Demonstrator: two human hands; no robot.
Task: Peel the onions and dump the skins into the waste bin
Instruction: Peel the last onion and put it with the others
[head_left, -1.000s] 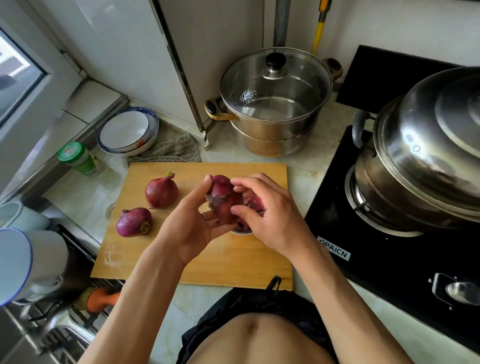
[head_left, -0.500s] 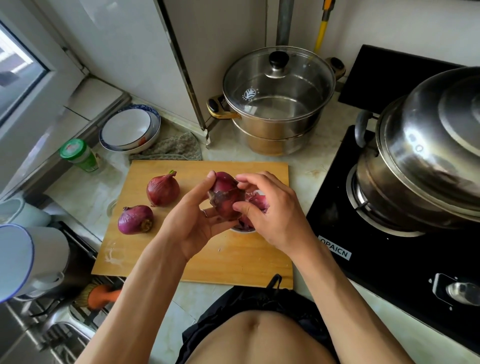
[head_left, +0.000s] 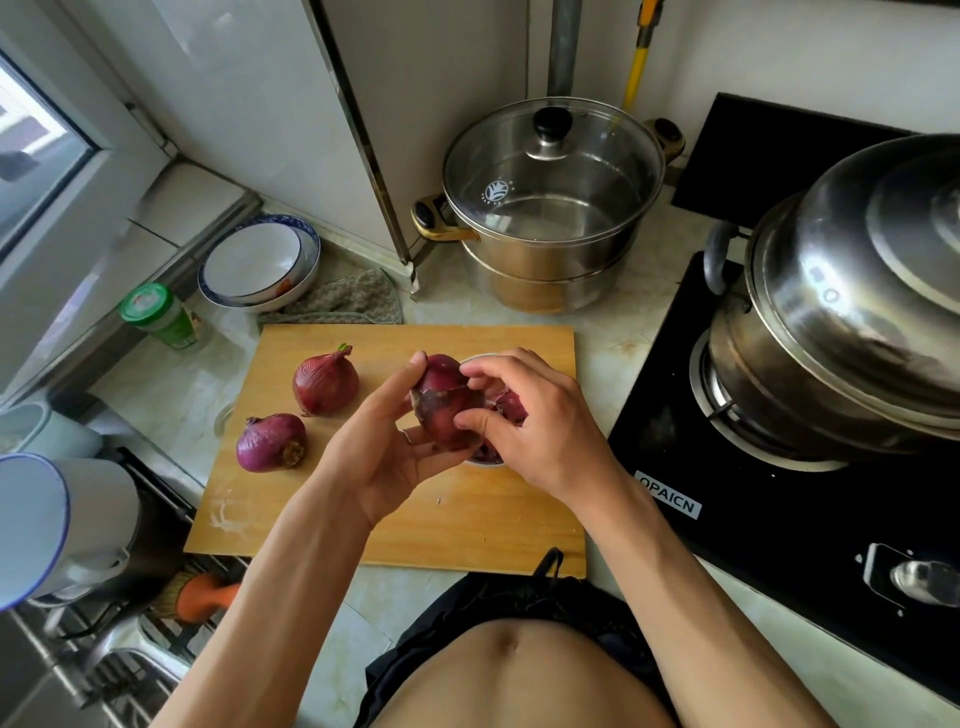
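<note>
At frame centre, the left hand (head_left: 382, 457) cradles a red onion (head_left: 445, 402) above the cutting board (head_left: 395, 519). The right hand (head_left: 540, 421) pinches the onion's loose skin between thumb and fingers. Two unpeeled onions (head_left: 325, 382) lie on the board, left of centre.

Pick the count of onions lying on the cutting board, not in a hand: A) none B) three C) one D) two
D: two onions lie on the cutting board; a third onion is held up by the left hand and right hand.
</note>
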